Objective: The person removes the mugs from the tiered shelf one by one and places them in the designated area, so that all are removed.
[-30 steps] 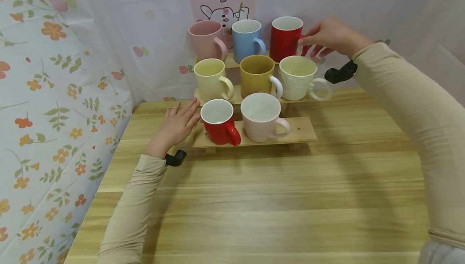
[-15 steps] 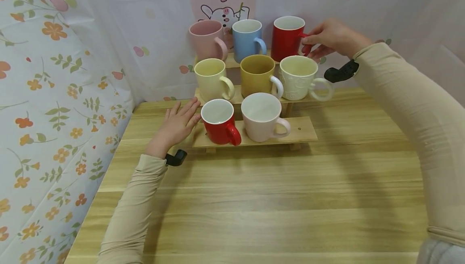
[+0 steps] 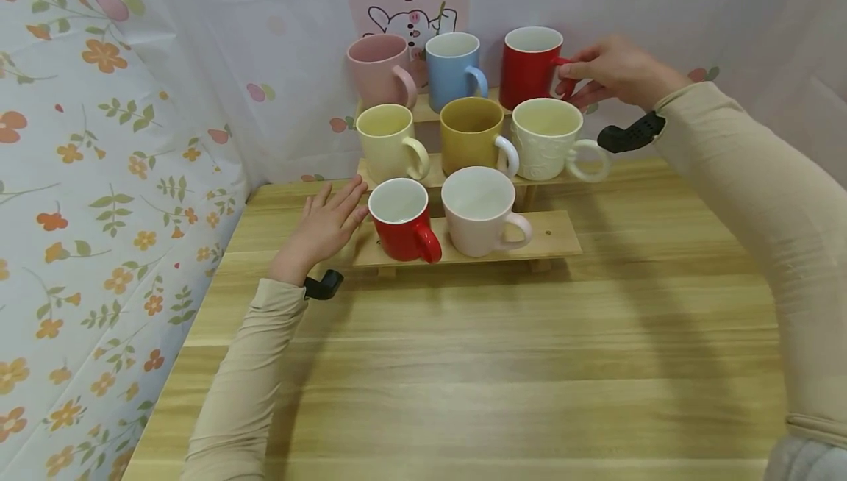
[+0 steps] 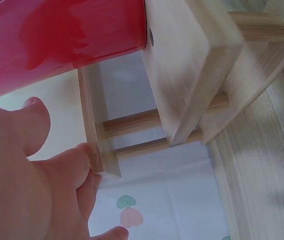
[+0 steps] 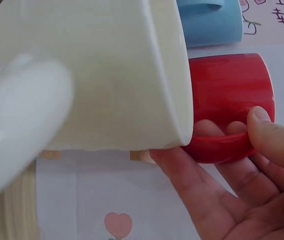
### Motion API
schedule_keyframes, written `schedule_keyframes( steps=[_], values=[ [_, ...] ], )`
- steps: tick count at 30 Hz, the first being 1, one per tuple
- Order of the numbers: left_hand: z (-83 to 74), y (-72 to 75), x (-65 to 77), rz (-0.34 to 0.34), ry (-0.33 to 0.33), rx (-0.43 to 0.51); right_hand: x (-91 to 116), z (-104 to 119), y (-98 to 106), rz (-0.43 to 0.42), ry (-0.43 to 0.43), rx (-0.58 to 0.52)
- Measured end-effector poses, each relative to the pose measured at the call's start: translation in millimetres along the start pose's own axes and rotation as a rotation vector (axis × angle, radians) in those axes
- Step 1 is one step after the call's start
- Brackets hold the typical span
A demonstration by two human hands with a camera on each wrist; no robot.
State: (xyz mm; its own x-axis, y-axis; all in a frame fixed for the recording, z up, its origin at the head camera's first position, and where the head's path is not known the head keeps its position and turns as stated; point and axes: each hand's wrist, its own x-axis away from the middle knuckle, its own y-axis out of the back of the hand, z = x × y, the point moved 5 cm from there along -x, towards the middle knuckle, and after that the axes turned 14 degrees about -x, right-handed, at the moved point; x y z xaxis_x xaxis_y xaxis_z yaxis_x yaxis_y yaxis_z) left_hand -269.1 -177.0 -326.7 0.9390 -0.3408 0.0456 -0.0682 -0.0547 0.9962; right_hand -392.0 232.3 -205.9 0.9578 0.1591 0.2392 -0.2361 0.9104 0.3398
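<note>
My right hand [image 3: 615,73] grips the handle of the tall red mug [image 3: 526,78] at the right end of the top shelf. In the right wrist view its thumb presses on the red handle [image 5: 221,150] while fingers pass through and under it. My left hand [image 3: 322,229] lies with fingers spread at the left end of the three-tier wooden stand [image 3: 557,234]. Its fingertips touch the middle shelf's end [image 4: 94,145] in the left wrist view. Just right of that hand, a shorter red mug [image 3: 399,234] stands on the bottom shelf.
A pink mug [image 3: 377,73] and a blue mug [image 3: 451,76] share the top shelf. Below stand a pale yellow mug [image 3: 384,146], a mustard mug [image 3: 470,139] and a cream embossed mug [image 3: 542,146]. A pale pink mug [image 3: 476,220] is on the bottom shelf. Patterned cloth [image 3: 265,62] hangs behind.
My right hand has closed on the tall red mug's handle, and that mug has shifted slightly right, away from the blue one. The left hand stays in place.
</note>
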Motion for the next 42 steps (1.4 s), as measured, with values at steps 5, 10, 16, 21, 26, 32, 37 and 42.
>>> schedule_keyframes(
  steps=[5,10,16,21,26,32,37,42],
  values=[
    [-0.8,0.7,-0.5,0.007,-0.001,0.007,6,-3,3,0.023,0.017,-0.038],
    [-0.8,-1.0,0.3,0.024,-0.004,0.001,12,-8,7,0.031,0.035,-0.057],
    [-1.4,-2.0,1.0,0.039,-0.003,0.008,17,-15,19,0.021,0.041,-0.163],
    [-1.8,-1.8,0.7,0.039,-0.005,0.016,22,-20,33,0.007,0.045,-0.226],
    [-1.0,-2.0,0.6,0.043,0.000,0.025,27,-25,44,-0.028,0.055,-0.232],
    [-0.6,-2.7,0.1,0.045,-0.001,0.019,34,-41,56,-0.059,0.048,-0.271],
    [-0.5,-2.7,0.5,0.050,-0.007,0.012,39,-58,63,-0.064,0.021,-0.329],
    [-1.3,1.5,0.3,0.039,-0.013,-0.003,40,-71,65,-0.074,0.010,-0.340]
  ],
)
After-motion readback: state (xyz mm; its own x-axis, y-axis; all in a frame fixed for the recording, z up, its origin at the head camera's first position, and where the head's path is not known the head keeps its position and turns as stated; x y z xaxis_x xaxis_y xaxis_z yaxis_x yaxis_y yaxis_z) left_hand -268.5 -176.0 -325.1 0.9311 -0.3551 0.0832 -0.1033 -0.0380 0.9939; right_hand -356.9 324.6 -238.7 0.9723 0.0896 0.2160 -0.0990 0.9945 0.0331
